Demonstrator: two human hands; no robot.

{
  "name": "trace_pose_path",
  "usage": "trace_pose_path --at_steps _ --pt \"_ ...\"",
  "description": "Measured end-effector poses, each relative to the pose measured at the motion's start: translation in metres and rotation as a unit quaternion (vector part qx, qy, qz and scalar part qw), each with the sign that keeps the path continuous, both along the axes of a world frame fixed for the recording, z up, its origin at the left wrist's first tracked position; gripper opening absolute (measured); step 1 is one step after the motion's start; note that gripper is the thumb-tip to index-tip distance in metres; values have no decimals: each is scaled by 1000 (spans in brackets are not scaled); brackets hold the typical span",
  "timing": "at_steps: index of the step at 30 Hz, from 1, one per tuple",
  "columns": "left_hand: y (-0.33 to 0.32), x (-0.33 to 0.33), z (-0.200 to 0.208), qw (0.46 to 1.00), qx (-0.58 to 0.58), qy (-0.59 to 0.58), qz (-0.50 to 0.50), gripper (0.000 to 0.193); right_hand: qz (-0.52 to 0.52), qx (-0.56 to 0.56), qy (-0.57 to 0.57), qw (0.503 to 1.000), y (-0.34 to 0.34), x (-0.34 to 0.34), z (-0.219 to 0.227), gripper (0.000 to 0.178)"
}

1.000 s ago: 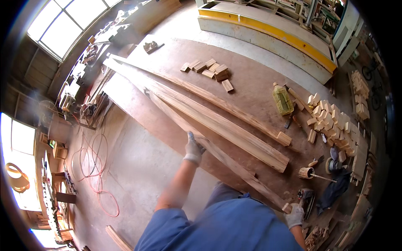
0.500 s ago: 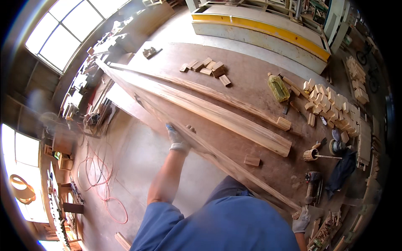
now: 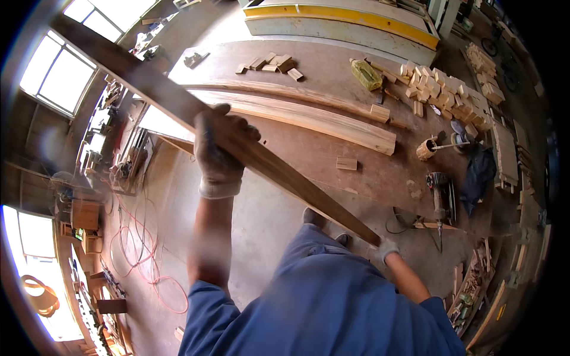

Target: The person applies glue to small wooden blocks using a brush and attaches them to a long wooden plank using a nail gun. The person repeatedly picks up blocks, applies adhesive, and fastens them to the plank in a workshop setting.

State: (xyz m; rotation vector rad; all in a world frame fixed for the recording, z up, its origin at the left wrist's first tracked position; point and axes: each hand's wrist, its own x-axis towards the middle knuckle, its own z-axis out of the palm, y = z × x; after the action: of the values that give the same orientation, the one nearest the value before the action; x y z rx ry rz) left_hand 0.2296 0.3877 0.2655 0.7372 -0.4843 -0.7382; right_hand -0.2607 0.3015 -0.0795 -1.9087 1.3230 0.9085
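A long wooden board (image 3: 291, 184) runs slantwise across the head view, raised off the worktable, its far left end high before the windows. My left hand (image 3: 218, 151), in a glove, is closed around the board near its middle, with the fingers over the top. At the board's near right end, my gloved right hand (image 3: 388, 248) grips the tip; its fingers are partly hidden. Beyond the board, a thick timber (image 3: 320, 126) and a thinner strip (image 3: 291, 94) lie lengthwise on the worktable (image 3: 285, 139). A small wood block (image 3: 347, 163) sits near its front edge.
Several small blocks (image 3: 270, 61) lie at the back of the table. A yellow-green plastic container (image 3: 366, 75), stacked wood blocks (image 3: 442, 86), a nail gun (image 3: 439, 193) and a dark cloth (image 3: 478, 178) are to the right. A pink hose (image 3: 157, 279) coils on the floor at left.
The board has risen from the table's edge and come closer to me, its left end swinging up high. My left hand lifted with it, while my right hand moved left and inward.
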Motion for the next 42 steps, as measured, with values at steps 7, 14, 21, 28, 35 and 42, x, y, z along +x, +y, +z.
trace_pose_path --at_steps 7,14,21,28,35,42 --pt "9 -11 36 980 70 -182 -27 43 -48 -221 -395 890 -38 130 137 62" --pt "42 24 7 897 189 -372 -148 35 -164 -316 -660 661 -51 218 391 73" --pt "72 29 -56 784 224 -539 -210 52 -145 28 -902 407 -116 177 453 73" --pt "40 30 -59 676 294 -610 -290 58 -452 -91 -807 370 -160 87 310 57" --pt "-18 6 -42 544 345 -633 -429 68 -525 21 -787 322 -128 76 190 48" --pt "-64 53 -30 512 273 -687 -438 62 -649 5 -712 267 -133 34 164 58"
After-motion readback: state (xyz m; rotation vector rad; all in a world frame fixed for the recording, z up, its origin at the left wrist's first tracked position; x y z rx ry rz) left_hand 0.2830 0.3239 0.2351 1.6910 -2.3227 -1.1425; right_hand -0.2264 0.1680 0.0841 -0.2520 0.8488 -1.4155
